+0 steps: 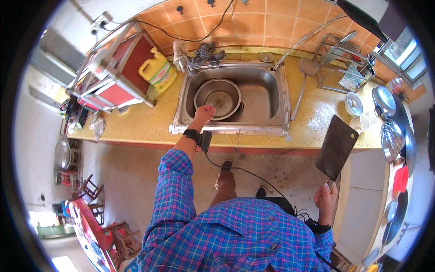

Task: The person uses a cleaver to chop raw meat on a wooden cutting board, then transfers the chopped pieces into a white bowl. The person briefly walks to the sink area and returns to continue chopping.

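Observation:
My right hand (325, 199) grips the handle of a cleaver (337, 148) with a broad dark blade and a small hole near one corner. The blade points up and away from me, in front of the counter's right part. My left hand (204, 114) is over the near rim of a round metal basin (219, 95), its fingers curled. Whether it touches the rim or holds something small is hidden. The basin stands in the left half of a stainless steel sink (261, 98), and a shallow layer of water seems to lie in it.
Left of the sink are a yellow jug (158, 71) and a metal-framed rack (112, 74). On the right lie a wok spatula (306, 73), a bowl with eggs (353, 103), a white cup (360, 123) and a wire rack (343, 64). A black cable (244, 170) runs from my left wrist.

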Demonstrator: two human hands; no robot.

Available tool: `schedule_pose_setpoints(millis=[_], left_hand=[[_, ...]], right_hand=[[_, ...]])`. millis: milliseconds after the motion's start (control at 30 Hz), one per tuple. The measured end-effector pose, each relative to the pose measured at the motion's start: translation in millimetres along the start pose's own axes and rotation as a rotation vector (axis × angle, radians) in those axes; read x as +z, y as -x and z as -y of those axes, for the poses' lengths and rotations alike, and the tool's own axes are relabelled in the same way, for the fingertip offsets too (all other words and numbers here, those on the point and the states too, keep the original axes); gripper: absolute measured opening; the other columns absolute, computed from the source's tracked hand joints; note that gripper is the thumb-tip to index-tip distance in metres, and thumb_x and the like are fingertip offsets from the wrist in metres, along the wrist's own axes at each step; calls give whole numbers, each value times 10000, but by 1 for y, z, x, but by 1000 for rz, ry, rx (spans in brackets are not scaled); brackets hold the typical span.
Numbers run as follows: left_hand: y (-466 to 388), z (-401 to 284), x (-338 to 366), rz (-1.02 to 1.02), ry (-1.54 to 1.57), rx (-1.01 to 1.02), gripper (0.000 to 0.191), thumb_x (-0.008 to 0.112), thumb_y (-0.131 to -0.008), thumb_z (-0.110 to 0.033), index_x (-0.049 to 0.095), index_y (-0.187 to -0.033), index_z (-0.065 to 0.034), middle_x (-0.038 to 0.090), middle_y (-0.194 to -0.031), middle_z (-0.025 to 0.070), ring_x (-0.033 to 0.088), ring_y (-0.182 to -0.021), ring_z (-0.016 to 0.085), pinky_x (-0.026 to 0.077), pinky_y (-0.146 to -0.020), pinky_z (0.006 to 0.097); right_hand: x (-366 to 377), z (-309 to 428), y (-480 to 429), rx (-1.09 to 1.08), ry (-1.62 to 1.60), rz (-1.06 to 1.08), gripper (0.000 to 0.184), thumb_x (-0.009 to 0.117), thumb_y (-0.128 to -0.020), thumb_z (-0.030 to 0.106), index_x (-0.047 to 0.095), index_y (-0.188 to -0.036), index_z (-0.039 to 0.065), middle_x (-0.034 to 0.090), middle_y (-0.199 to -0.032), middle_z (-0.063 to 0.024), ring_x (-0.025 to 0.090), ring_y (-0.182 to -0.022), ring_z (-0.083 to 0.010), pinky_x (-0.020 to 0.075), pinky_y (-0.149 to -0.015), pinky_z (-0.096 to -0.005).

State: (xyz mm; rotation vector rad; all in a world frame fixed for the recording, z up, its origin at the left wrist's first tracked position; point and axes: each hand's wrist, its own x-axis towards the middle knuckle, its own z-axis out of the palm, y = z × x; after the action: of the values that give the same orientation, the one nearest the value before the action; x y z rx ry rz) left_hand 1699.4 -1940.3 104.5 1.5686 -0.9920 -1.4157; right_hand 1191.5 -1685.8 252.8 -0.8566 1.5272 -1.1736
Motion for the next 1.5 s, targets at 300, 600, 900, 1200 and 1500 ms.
schedule_pose_setpoints(millis=[300,600,900,1200,1500], left_hand=[[-182,60,-20,-243,-1338,-76,285,585,-836,-330,700,-850,-69,676,-904,130,645,-846,312,511,-667,458],[-200,96,13,366,-1670,281,307,490,-857,-246,662,-1041,-71,673,-950,142,650,-839,334,476,-748,516],[-211,56,-48,538,-1362,437,220,552,-819,-228,590,-878,-19,587,-799,132,565,-718,297,449,-641,440],[-97,-80,155,674,-433,192,109,574,-809,-136,544,-771,-38,543,-722,42,503,-644,146,431,-576,271],[136,-48,424,1061,-341,60,22,548,-866,-79,526,-866,-82,585,-783,17,559,-707,102,457,-624,217]], right_hand=[[118,-3,11,210,-3,-382,195,499,-919,271,452,-843,98,463,-513,-23,438,-344,-118,305,-298,-234],[179,22,0,289,119,-405,200,514,-910,266,469,-885,72,479,-537,-19,449,-369,-107,328,-333,-221],[156,28,42,256,67,-444,219,571,-880,260,491,-826,63,483,-531,4,486,-450,-85,384,-410,-244],[35,-24,223,173,-182,-866,244,572,-889,280,508,-925,47,500,-574,-11,478,-445,-85,392,-410,-244],[-69,-127,469,142,-382,-1380,231,561,-901,252,467,-847,48,486,-568,-10,462,-438,-85,382,-390,-251]])
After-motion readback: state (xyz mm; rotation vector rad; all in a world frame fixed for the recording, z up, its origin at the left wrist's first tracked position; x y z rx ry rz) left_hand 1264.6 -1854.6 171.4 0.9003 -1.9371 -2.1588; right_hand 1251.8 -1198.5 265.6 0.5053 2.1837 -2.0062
